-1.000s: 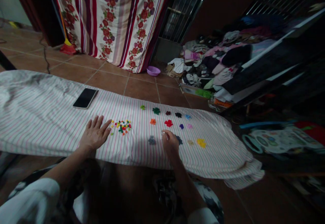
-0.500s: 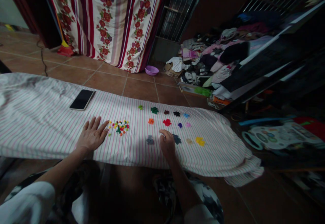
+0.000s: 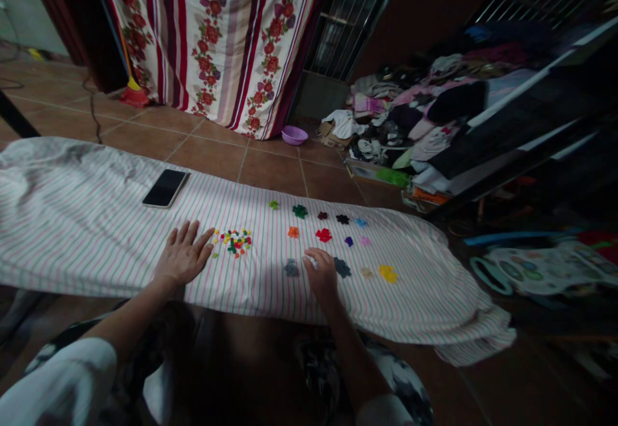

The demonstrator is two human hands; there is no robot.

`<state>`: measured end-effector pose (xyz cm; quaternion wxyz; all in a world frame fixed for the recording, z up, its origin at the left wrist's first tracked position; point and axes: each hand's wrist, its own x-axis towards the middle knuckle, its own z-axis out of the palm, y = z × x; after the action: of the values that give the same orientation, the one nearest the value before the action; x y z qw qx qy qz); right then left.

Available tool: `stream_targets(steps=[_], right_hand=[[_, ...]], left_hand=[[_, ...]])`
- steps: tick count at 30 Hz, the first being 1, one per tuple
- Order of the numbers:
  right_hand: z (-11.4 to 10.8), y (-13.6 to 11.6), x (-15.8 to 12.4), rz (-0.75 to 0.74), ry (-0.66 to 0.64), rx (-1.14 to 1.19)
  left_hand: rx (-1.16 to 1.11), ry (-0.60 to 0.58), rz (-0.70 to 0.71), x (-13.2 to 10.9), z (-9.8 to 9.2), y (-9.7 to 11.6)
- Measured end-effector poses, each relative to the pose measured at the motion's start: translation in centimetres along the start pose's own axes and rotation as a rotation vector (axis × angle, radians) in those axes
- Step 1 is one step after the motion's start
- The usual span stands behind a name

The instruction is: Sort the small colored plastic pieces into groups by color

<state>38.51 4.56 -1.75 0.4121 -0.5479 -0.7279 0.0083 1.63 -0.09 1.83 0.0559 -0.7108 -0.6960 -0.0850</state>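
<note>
My left hand [image 3: 183,253] lies flat on the striped cloth [image 3: 120,246], fingers spread. Its index fingertip is beside a loose mixed heap of small coloured pieces [image 3: 236,242]. Over the front row of sorted piles, my right hand [image 3: 322,271] is closed, thumb and fingers curled together. Something small and whitish [image 3: 312,261] shows at its fingertips; whether it is held or lies on the cloth is unclear. On either side are a grey pile [image 3: 291,268] and a dark slate pile [image 3: 342,267]. Behind are a red pile [image 3: 323,235] and an orange pile [image 3: 293,232].
More single-colour piles include yellow [image 3: 387,274], beige [image 3: 367,273], dark green [image 3: 300,211] and black [image 3: 342,219]. A phone [image 3: 166,188] lies on the cloth at left. Beyond are a purple basin [image 3: 294,135] and heaped clothes [image 3: 400,114].
The whole view has shifted a little, so everything sits slightly further right. My left hand stays flat in place. My right hand remains curled over the same spot, with the whitish bit now showing more.
</note>
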Motion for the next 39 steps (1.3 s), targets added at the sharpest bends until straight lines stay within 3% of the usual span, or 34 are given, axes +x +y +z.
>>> stream_targets(steps=[10,15,21,30,39], right_hand=[[-0.5,-0.5,0.5,0.045,0.041,0.017],[-0.2,-2.3,1.7,-0.015,0.068,0.010],[1.9,-6.1,2.9,-0.104,-0.023,0.143],[6.2,-11.4,4.7,-0.246,-0.295,0.220],[8.4,-13.2,6.4,-0.233,-0.394,0.074]], left_hand=[[-0.007,-0.012,-0.028,0.1,-0.3,0.2],[-0.004,-0.027,-0.028,0.1,-0.3,0.2],[-0.018,-0.006,-0.020,0.0,-0.1,0.1],[-0.039,-0.014,-0.023,0.1,-0.2,0.2],[-0.023,0.007,-0.015,0.1,-0.2,0.2]])
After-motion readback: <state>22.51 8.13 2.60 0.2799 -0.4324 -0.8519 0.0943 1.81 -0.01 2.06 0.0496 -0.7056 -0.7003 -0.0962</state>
